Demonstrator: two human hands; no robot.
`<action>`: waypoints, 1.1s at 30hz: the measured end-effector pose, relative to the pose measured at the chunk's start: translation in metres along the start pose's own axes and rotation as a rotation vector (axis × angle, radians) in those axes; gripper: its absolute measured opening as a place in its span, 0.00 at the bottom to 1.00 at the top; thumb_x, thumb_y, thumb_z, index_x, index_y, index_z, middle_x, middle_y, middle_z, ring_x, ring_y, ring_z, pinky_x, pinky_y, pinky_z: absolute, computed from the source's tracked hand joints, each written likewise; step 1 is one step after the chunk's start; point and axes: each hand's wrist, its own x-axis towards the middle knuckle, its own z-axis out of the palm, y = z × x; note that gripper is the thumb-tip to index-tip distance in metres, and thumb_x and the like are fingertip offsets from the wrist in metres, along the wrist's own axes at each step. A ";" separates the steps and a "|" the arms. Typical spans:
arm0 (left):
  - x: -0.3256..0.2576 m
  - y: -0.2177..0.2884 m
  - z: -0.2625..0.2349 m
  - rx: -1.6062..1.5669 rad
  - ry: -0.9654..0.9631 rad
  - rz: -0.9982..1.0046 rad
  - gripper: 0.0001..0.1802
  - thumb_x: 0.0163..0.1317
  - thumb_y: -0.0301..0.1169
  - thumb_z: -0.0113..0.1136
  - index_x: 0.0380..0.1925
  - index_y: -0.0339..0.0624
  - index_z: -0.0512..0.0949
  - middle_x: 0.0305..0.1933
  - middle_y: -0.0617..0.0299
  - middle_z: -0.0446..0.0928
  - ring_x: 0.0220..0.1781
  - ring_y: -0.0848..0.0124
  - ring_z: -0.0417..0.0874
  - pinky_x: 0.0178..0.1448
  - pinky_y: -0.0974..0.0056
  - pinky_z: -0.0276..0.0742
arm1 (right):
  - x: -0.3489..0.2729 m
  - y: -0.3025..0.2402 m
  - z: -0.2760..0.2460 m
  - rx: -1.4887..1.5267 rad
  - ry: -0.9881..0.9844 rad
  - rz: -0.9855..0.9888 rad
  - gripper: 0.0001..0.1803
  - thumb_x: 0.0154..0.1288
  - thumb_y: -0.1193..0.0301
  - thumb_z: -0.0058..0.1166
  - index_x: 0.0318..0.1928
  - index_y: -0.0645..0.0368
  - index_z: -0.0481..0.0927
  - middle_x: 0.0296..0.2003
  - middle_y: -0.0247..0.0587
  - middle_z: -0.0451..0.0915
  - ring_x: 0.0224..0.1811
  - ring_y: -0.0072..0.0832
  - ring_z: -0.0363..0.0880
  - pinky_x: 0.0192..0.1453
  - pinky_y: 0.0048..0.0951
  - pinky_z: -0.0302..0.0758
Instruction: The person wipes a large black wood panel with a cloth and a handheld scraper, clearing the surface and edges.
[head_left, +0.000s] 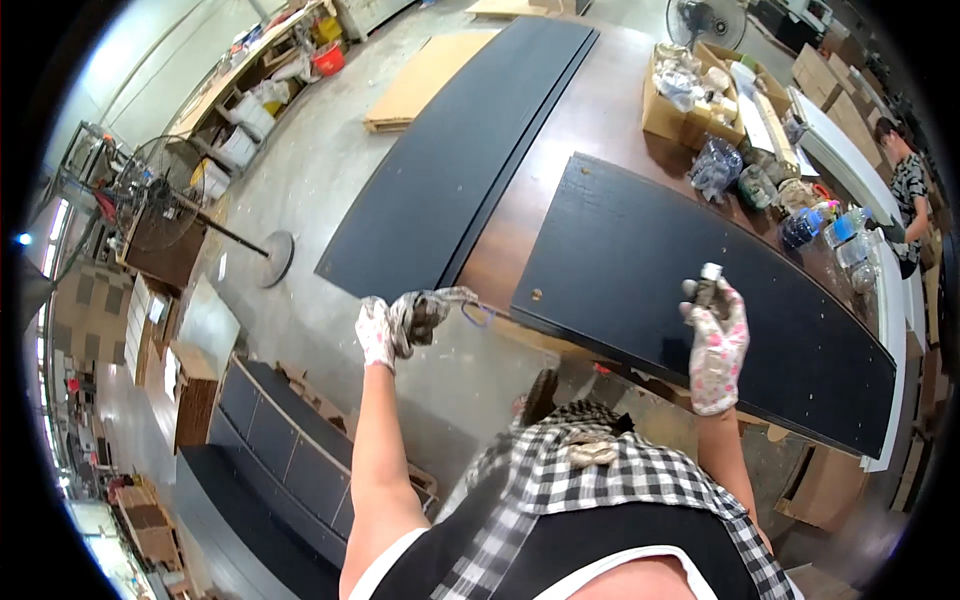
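Note:
My left hand [378, 332], in a white and pink patterned glove, is closed on a crumpled grey, stained rag [440, 300]. It hangs past the near end of a long dark panel. My right hand [720, 350] wears a similar glove with dark, soiled fingertips. Its fingers wrap around a small white-tipped object [711, 271] whose body they hide. This hand is over a dark curved-edge panel [620, 250] on the brown table [510, 235]. Small round marks show near that panel's left end. Another long dark panel [450, 130] lies to its left.
At the back right are a cardboard box [672, 118] of crumpled material and several bottles [800, 228]. A co-worker [905, 190] stands at the far right. To the left are a standing fan [165, 190] and dark curved panels [280, 450] low down.

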 end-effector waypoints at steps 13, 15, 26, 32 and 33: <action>0.001 0.148 -0.048 0.060 -0.025 0.297 0.23 0.71 0.40 0.58 0.56 0.32 0.76 0.49 0.56 0.82 0.44 0.68 0.83 0.51 0.64 0.80 | 0.040 -0.038 -0.131 -0.393 0.064 0.007 0.27 0.65 0.79 0.61 0.64 0.64 0.73 0.52 0.37 0.79 0.48 0.20 0.78 0.53 0.22 0.76; -0.070 0.238 0.025 -0.182 -0.096 0.301 0.20 0.71 0.34 0.60 0.58 0.37 0.77 0.54 0.58 0.81 0.51 0.70 0.81 0.55 0.65 0.80 | 0.052 -0.043 -0.117 -0.403 0.035 -0.043 0.28 0.65 0.79 0.61 0.65 0.60 0.74 0.52 0.35 0.79 0.48 0.19 0.77 0.53 0.22 0.76; -0.164 0.227 0.193 0.449 -1.105 1.225 0.37 0.51 0.43 0.73 0.62 0.51 0.71 0.68 0.49 0.68 0.73 0.39 0.61 0.74 0.39 0.57 | 0.180 -0.019 -0.083 -1.206 -0.279 -0.281 0.19 0.63 0.62 0.61 0.53 0.56 0.81 0.43 0.47 0.82 0.50 0.45 0.81 0.56 0.39 0.74; -0.155 0.225 0.197 0.228 -1.249 1.105 0.32 0.51 0.40 0.70 0.56 0.40 0.76 0.69 0.47 0.68 0.75 0.43 0.60 0.74 0.44 0.61 | 0.213 0.029 0.017 -1.209 -0.449 -0.387 0.16 0.61 0.62 0.62 0.46 0.57 0.83 0.37 0.47 0.81 0.44 0.44 0.81 0.50 0.39 0.77; -0.153 0.228 0.197 0.246 -1.284 1.095 0.33 0.52 0.40 0.69 0.58 0.40 0.75 0.70 0.48 0.67 0.76 0.45 0.60 0.75 0.45 0.60 | 0.217 0.038 0.041 -1.207 -0.492 -0.409 0.16 0.61 0.62 0.61 0.45 0.57 0.83 0.37 0.47 0.81 0.43 0.44 0.81 0.49 0.39 0.77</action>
